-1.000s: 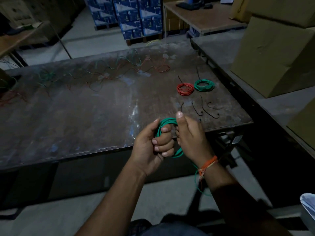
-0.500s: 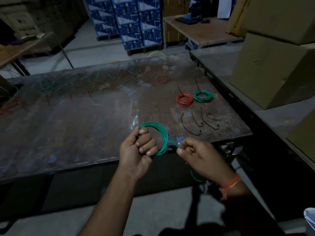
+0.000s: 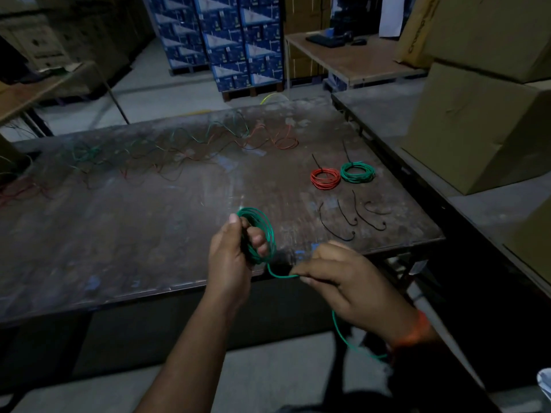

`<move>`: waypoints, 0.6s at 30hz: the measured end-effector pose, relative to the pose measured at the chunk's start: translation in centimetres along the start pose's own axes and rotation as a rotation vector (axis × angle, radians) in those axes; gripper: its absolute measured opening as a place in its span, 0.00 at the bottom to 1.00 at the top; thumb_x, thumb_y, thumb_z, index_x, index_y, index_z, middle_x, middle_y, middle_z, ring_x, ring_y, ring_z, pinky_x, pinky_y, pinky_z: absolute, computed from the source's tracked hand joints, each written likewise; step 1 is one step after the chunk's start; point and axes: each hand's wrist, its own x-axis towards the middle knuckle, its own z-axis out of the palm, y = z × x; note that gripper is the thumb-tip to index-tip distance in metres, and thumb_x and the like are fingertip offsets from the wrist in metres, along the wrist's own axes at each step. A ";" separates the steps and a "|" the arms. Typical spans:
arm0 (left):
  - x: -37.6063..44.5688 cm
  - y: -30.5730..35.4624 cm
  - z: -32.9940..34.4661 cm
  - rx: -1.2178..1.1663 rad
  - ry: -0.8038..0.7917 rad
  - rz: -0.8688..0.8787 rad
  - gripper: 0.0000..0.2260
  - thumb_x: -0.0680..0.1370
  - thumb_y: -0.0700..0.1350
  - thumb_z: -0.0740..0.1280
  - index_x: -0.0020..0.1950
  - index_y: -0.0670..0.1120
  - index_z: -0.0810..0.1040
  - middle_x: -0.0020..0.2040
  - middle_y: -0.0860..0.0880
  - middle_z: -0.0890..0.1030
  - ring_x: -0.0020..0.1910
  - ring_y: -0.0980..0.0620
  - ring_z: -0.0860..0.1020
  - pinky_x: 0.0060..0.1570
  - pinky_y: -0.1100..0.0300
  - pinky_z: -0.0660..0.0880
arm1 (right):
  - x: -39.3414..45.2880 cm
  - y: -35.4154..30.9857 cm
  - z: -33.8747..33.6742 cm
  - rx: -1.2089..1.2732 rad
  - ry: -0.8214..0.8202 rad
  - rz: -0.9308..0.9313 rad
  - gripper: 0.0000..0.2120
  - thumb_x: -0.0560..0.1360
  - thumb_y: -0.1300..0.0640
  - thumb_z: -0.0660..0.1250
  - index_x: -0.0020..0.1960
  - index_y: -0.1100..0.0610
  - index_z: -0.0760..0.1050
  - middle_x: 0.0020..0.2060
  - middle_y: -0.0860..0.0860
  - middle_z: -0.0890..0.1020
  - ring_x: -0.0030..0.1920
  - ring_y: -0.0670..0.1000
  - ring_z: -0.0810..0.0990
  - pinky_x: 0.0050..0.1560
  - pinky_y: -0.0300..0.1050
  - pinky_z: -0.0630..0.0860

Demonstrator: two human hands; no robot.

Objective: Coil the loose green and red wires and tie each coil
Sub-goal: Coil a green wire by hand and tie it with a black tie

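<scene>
My left hand grips a green wire coil of several loops above the table's near edge. From the coil a loose green wire tail runs to my right hand, which pinches it; the rest of the tail hangs below the right wrist. A tied red coil and a tied green coil lie on the table at the right. Several black ties lie in front of them. Loose green and red wires sprawl along the far side.
The dark worn table fills the middle. Cardboard boxes stand on a bench at the right. Blue stacked cartons and a wooden desk are behind. Another table edge is at far left.
My hands have separated. The left hand carried the coil up and to the left over the table; the right hand slid back along the tail, down and to the right.
</scene>
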 end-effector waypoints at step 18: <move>-1.9 1.6 0.0 0.291 -0.187 0.076 0.11 0.78 0.51 0.61 0.39 0.47 0.70 0.28 0.53 0.67 0.24 0.59 0.65 0.23 0.67 0.62 | 7.4 -0.7 -0.3 0.186 0.311 0.084 0.04 0.78 0.64 0.71 0.50 0.57 0.83 0.41 0.47 0.80 0.44 0.45 0.79 0.45 0.35 0.71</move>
